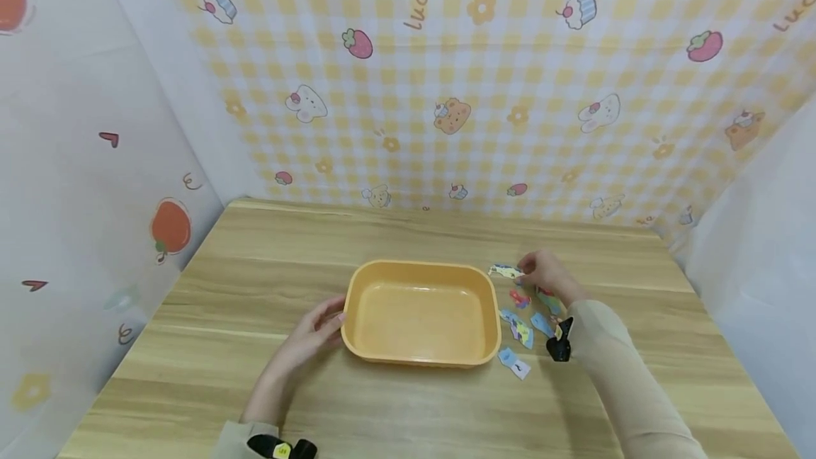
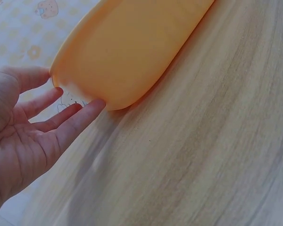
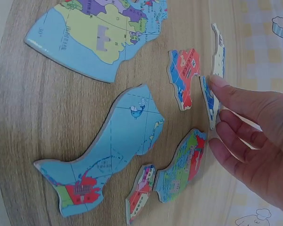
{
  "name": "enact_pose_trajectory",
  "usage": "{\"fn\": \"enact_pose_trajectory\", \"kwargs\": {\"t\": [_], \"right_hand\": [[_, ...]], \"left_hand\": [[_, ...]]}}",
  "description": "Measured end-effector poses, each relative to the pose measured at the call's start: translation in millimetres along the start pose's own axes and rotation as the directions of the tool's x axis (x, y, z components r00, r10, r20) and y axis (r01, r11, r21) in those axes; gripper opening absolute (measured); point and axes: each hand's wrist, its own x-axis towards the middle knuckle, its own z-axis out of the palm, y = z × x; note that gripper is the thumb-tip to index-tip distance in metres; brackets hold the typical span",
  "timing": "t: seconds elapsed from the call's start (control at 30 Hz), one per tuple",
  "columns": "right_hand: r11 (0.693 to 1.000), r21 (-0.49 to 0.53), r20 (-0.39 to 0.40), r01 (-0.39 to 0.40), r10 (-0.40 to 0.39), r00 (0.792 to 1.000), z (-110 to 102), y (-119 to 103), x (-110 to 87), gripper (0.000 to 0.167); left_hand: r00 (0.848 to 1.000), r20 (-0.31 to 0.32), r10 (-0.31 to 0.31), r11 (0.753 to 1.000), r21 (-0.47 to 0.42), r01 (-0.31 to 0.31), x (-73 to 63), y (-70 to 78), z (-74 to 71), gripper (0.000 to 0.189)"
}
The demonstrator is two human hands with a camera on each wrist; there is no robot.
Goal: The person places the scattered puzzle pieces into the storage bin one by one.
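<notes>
At the left end of the yellow-orange plastic basin (image 1: 421, 362), my left hand (image 1: 319, 324) touches the outer wall. In the left wrist view the left hand (image 2: 33, 122) has its fingers extended and spread, fingertips against the basin (image 2: 122, 61). To the right of the basin, my right hand (image 1: 548, 275) pinches a small map puzzle piece with a blue face (image 3: 207, 101) between thumb and fingers. Right beside it lies a pale yellow piece (image 3: 219, 52). A red and blue piece (image 3: 184, 77) and a green and blue piece (image 3: 183, 165) lie near the right hand (image 3: 254, 127).
More map pieces lie on the wooden table (image 1: 255, 289): a long blue one with a whale (image 3: 118, 136), a large yellow and blue one (image 3: 89, 37) and a narrow red and white one (image 3: 140, 195). A checked cloth (image 1: 421, 76) hangs behind the table.
</notes>
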Motion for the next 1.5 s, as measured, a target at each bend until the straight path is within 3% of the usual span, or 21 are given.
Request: {"fn": "enact_pose_trajectory", "kwargs": {"t": [0.2, 0.4, 0.8, 1.23, 1.5], "right_hand": [[0.999, 0.007, 0.007, -0.037, 0.037, 0.999, 5, 3, 0.3, 0.026], [0.999, -0.007, 0.007, -0.031, 0.031, 0.999, 2, 3, -1.5, 0.026], [0.999, -0.034, 0.06, -0.027, 0.029, 0.998, -10, -6, -5.2, 0.027], [0.991, -0.065, 0.154, 0.121, -0.109, 0.982, -23, -11, -4.3, 0.014], [0.969, 0.056, 0.206, 0.242, -0.248, 0.947, -35, 2, -0.1, 0.022]], "left_hand": [[1.0, -0.007, -0.016, 1.0, 0.004, 0.016, -0.9, -0.9, 1.6, 0.054], [1.0, 0.005, 0.0, 1.0, 0.0, 0.0, 0.6, -1.4, 2.7, 0.055], [1.0, -0.01, -0.028, 1.0, -0.011, 0.028, 7.6, -0.4, 4.4, 0.055], [0.998, -0.046, -0.039, 0.999, -0.014, 0.038, 1.1, -1.9, 3.7, 0.053], [0.997, -0.059, -0.041, 0.999, -0.017, 0.04, 2.6, -2.1, 2.7, 0.052]]}}
